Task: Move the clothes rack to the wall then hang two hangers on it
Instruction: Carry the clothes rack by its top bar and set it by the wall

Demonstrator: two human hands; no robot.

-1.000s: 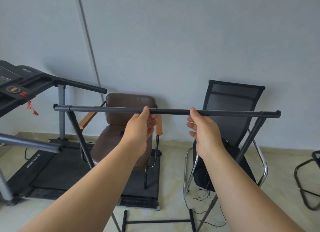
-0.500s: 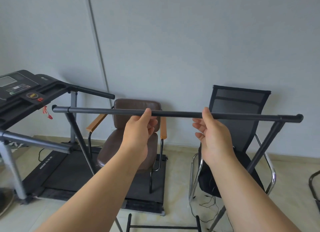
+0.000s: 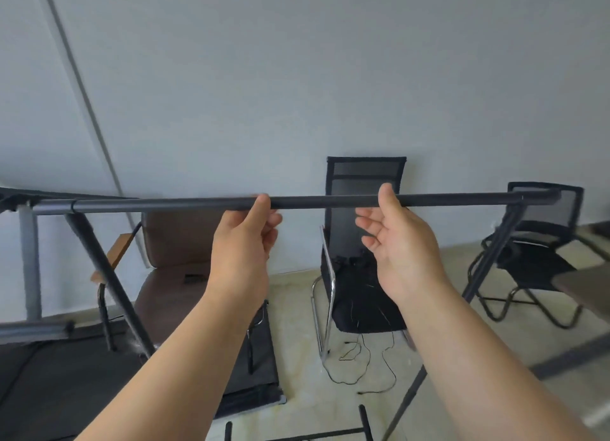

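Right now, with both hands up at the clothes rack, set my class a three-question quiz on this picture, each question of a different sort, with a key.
1. True or false: a hanger already hangs on the top bar of the clothes rack.
2. Which hand has its fingers spread open, only the thumb at the bar? A) left hand B) right hand C) neither
3. Fill in: the chair seen between the two hands, against the wall, is the ____ mesh chair.

Key: 1 false; 2 B; 3 black.
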